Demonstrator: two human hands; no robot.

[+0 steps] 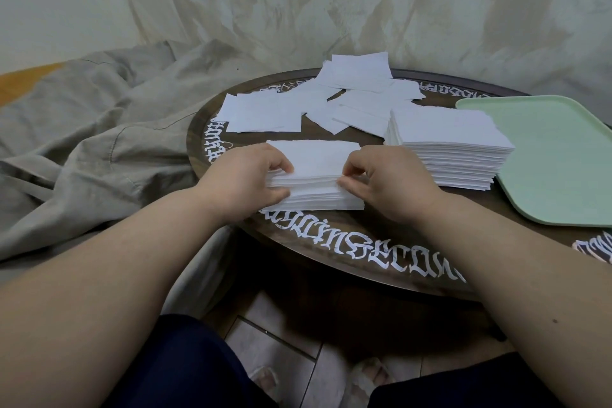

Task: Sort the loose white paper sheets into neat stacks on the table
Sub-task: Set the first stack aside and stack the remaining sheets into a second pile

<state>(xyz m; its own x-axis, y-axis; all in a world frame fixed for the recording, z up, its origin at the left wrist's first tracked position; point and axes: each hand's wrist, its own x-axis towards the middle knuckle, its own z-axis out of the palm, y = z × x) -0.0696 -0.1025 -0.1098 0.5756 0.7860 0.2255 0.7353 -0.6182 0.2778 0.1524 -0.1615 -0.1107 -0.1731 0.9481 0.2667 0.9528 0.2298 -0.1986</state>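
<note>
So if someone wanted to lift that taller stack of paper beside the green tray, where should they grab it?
Probably by its two short ends, one hand from each side, fingers under the bottom sheets and thumbs on top. The tall stack is thick and loose, so squeezing it whole keeps the sheets aligned. The tray lies close on its right, so that hand has to slip in carefully there.

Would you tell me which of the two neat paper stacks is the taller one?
The right stack, beside the green tray, is taller; the near stack gripped by both hands is lower.
</note>
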